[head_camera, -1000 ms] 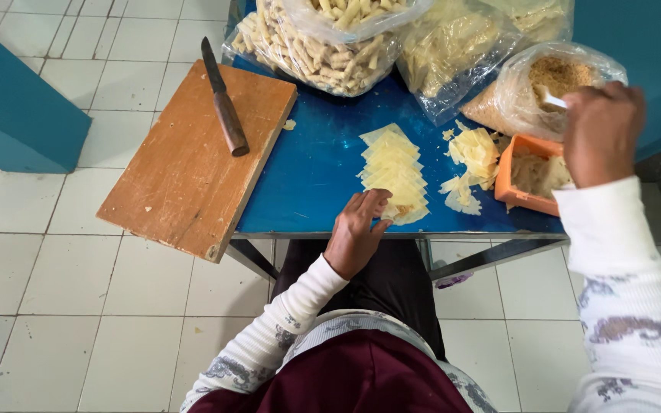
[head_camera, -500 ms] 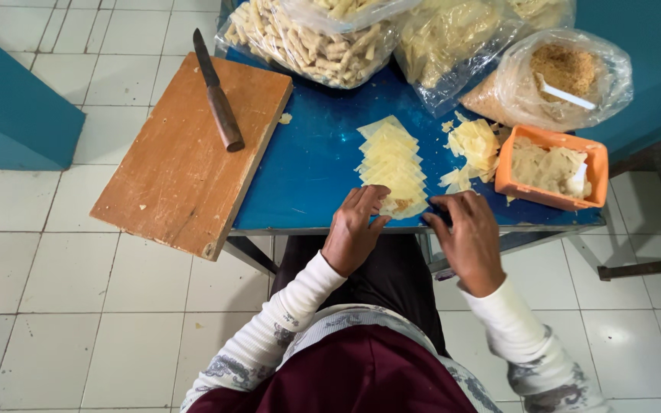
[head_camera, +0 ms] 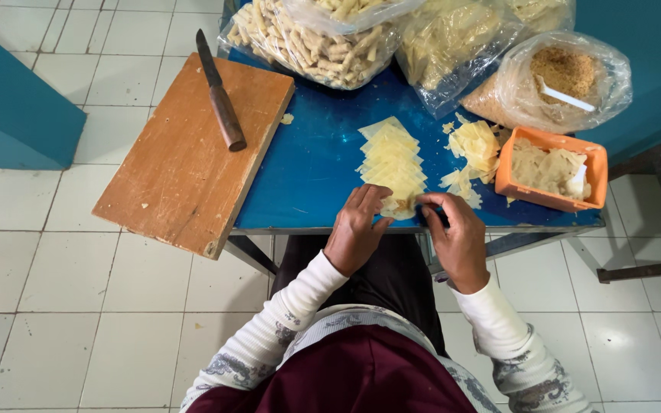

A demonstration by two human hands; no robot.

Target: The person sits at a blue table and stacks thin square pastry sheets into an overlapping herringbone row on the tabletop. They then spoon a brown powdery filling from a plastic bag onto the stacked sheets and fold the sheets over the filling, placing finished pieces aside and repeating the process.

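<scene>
A row of overlapping pale yellow dough squares [head_camera: 392, 159] lies on the blue table [head_camera: 315, 164]. My left hand [head_camera: 359, 229] and my right hand [head_camera: 455, 237] meet at the near end of that row, fingertips pinching the nearest square, which carries a dab of filling. An orange tub [head_camera: 590, 172] with pale filling stands to the right. A second small heap of dough squares [head_camera: 474, 145] lies beside the tub.
A wooden cutting board [head_camera: 185, 164] overhangs the table's left edge with a knife [head_camera: 220, 95] on it. Clear bags of rolled snacks [head_camera: 307, 38], dough sheets [head_camera: 453, 38] and brown crumbs [head_camera: 560, 80] line the far side. White tiled floor lies around.
My right hand came down from the crumb bag and orange tub to the near end of the dough row, joining the left hand. The left hand stayed there.
</scene>
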